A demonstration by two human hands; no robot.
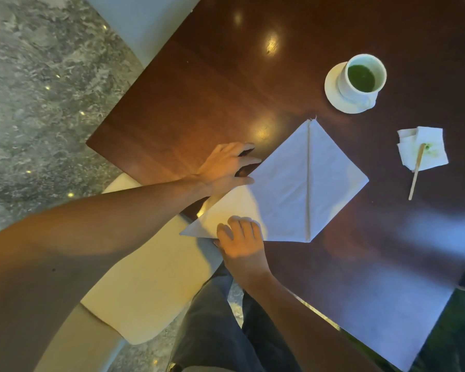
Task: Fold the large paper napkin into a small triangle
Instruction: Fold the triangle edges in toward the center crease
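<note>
The napkin [293,183] lies flat on the dark table [199,98], already folded into a large kite-like shape with a raised crease running down its right half, and its near-left corner juts past the table edge over the gap by the seat [145,277]. The left hand [226,165] rests spread and flat at the napkin's left edge, fingers reaching onto the paper and holding nothing. The right hand [240,242] presses palm-down on the near edge, fingers loosely spread on the paper, also gripping nothing. The shape is big, so several folds probably remain before a small triangle. The main risk, as I judge it, is slip: the table is glossy, and if either palm lifts while the other pushes, the layers may shift and the edges come out uneven. The overhanging corner has no support, so creasing there could bend or tear thin paper. Pressing hard across the raised crease may set a stray wrinkle. Farther off, well apart from the napkin, a cup [363,76] of green drink sits on a saucer [333,95], and to the right a stained tissue [424,149] lies under a wooden stirrer [416,170]. Nothing lies on the napkin's fold path, though a wide sweep of paper toward the far right could brush the stirrer.
</note>
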